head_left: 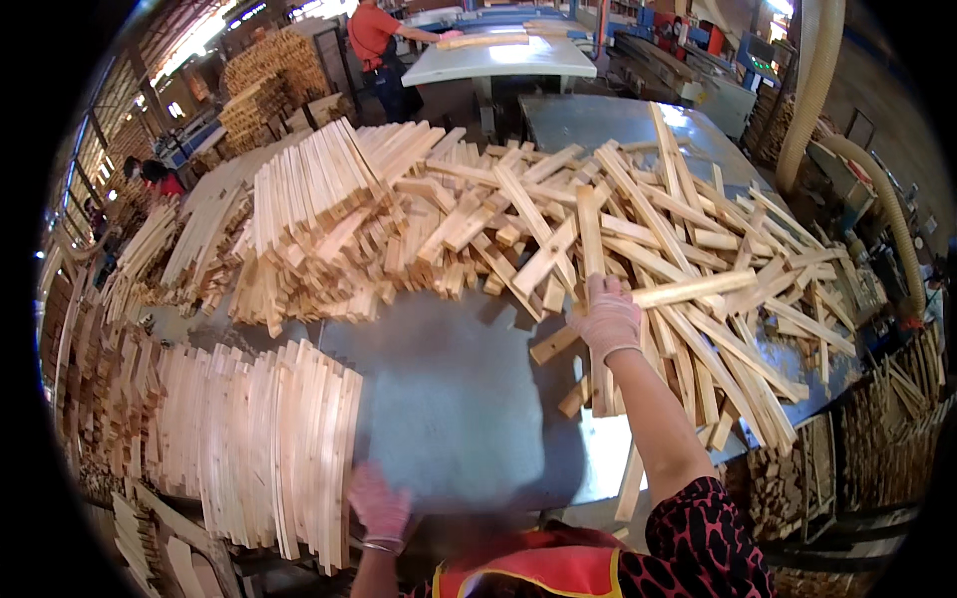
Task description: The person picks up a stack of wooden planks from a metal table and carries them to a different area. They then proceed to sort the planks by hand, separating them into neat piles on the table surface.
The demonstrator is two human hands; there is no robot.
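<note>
My right hand (606,317), in a pale pink glove, is closed around a wooden slat (589,234) at the near side of a loose heap of wooden slats (688,239). That slat points away from me, with its near end over the table. In a like glove, my left hand (379,508) is somewhat blurred, its thumb apart from the fingers and nothing seen in it. It is by the near right end of a neat row of wooden slats (259,448) laid side by side on the metal table (449,399).
Behind the row stands a stacked pile of slats (314,184). At the far side another person (379,50) in an orange top works at a white-topped table (498,62). Ribbed hoses (812,90) hang at the right, above more stacked wood (887,429).
</note>
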